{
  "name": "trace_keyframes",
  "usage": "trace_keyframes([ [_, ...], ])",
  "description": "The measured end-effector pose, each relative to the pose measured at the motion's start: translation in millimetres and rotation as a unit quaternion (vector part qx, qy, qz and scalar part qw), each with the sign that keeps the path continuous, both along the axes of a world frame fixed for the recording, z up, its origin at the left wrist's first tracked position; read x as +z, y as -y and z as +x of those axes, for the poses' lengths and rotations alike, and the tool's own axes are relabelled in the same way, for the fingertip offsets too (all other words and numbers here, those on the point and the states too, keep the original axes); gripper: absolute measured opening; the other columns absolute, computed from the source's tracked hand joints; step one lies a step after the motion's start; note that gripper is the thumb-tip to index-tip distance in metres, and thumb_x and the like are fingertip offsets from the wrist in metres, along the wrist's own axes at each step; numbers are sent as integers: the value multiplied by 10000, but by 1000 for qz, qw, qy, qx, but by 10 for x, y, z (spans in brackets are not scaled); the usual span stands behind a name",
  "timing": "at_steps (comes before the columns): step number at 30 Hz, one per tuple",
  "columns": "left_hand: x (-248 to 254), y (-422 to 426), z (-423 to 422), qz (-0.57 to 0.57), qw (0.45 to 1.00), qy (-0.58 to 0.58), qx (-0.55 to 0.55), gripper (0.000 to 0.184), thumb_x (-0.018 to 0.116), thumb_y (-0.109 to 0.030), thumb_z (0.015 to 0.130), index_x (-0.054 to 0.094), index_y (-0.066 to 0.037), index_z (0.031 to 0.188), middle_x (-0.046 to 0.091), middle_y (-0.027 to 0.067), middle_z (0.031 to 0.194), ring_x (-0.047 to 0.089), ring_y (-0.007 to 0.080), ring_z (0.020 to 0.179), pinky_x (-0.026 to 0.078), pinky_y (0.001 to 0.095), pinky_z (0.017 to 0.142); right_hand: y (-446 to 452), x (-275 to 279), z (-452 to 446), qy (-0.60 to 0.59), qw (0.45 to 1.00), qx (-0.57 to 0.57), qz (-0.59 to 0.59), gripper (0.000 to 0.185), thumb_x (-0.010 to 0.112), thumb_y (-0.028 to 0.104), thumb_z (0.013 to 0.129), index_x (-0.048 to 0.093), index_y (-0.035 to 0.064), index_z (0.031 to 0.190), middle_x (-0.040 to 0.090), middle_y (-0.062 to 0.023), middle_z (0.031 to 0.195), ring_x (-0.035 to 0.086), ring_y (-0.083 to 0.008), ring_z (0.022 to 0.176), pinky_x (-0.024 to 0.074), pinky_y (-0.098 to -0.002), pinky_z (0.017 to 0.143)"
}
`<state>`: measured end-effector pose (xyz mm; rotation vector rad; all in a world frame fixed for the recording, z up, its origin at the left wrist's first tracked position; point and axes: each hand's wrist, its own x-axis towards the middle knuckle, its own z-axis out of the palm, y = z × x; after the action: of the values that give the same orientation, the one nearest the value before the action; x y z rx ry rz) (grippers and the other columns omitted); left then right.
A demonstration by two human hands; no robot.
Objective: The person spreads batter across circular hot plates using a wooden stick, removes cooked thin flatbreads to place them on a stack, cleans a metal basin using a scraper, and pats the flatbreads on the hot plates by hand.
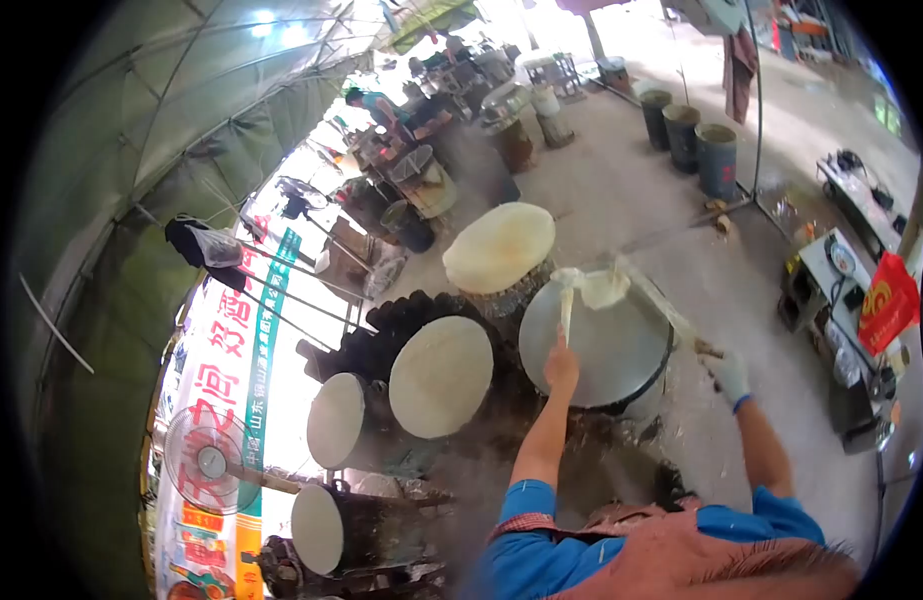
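Note:
A large round griddle (596, 350) with a pale, smooth top lies in front of me. My left hand (561, 366), bare, is closed around a light-coloured handle that points up over the griddle. A lump of pale dough (603, 288) sits at the griddle's far edge, by the tips of both tools. My right hand (729, 378), in a white glove, grips the brown end of a long wooden stick (661, 300) to the right of the griddle. The stick reaches back to the dough.
A round flatbread (499, 248) lies on a stack beyond the griddle. More pale round surfaces (441, 377) stand to the left, near a fan (211, 462). Grey bins (716, 160) stand at the back right. A person (381, 108) bends at the far back. A red bag (889, 303) hangs right.

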<state>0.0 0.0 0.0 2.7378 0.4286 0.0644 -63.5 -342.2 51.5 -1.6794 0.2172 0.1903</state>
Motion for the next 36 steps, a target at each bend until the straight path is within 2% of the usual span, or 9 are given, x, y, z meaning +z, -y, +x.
trace_keyframes([
  [1, -43, 9, 40, 15, 1000, 11, -10, 656, 477, -173, 873, 197, -270, 1458, 619, 190, 933, 611, 351, 780, 479, 463, 680, -42, 8, -7, -35, 995, -57, 80, 362, 621, 213, 797, 650, 69, 1128, 672, -82, 711, 598, -150, 538, 453, -335, 462],
  [7, 571, -91, 405, -157, 972, 177, -6, 653, 477, -91, 867, 224, -213, 1457, 598, 189, 1042, 584, 333, 768, 481, 388, 696, -450, -787, 482, 210, 908, -16, -362, 293, 622, 241, 811, 669, 2, 972, 680, -133, 771, 632, -266, 681, 473, -399, 651],
  [11, 791, -447, 391, -233, 915, 324, -65, 673, 485, -47, 859, 215, -179, 1462, 491, 147, 1318, 580, 282, 973, 461, 316, 779, -933, -564, 702, -7, 996, -79, 31, 347, 552, 371, 825, 684, 55, 880, 640, -216, 886, 615, -362, 819, 479, -401, 753],
  [13, 761, -525, 40, -299, 928, 216, -58, 625, 477, -40, 865, 274, -156, 1445, 452, 113, 1376, 565, 233, 1039, 448, 301, 795, -1426, -643, 904, 96, 991, -45, -77, 305, 578, 342, 810, 671, 67, 906, 650, -197, 848, 632, -332, 813, 482, -398, 703],
  [17, 37, -729, -1154, -446, 893, 9, 63, 642, 515, -15, 863, 275, -134, 1447, 529, 113, 1269, 579, 221, 916, 452, 284, 742, -1131, -175, 1003, 145, 918, 50, -366, 400, 549, 347, 849, 666, -1, 1006, 685, -123, 905, 630, -273, 916, 477, -392, 794],
  [22, -607, -957, -2417, -424, 902, 48, 62, 634, 527, -2, 843, 305, -92, 1430, 537, 85, 1210, 530, 160, 884, 437, 248, 748, -1408, -605, 533, 3, 995, -69, -73, 377, 600, 363, 823, 681, 68, 1042, 682, -133, 961, 615, -273, 992, 457, -347, 855],
  [27, -388, -906, -2637, -427, 898, 58, 88, 659, 510, 16, 815, 301, -94, 1430, 527, 87, 1191, 519, 153, 858, 433, 245, 729, -1299, -277, 447, 153, 950, 6, -271, 326, 587, 307, 809, 686, 57, 994, 685, -150, 920, 655, -258, 827, 491, -361, 788],
  [29, -163, -963, -2671, -423, 900, 44, 99, 664, 506, 19, 814, 296, -102, 1432, 540, 87, 1088, 519, 140, 745, 441, 253, 631, -843, -454, 311, 86, 995, -57, -18, 300, 610, 303, 797, 698, 76, 971, 694, -113, 910, 659, -234, 812, 494, -359, 781],
  [36, -125, -720, -2805, -465, 870, 88, 135, 654, 481, 25, 813, 305, -115, 1427, 505, 50, 786, 411, 98, 480, 341, 268, 408, -1450, -351, 387, 74, 987, 74, -126, 333, 656, 248, 770, 670, 11, 1003, 679, -128, 797, 615, -177, 729, 479, -286, 707],
])
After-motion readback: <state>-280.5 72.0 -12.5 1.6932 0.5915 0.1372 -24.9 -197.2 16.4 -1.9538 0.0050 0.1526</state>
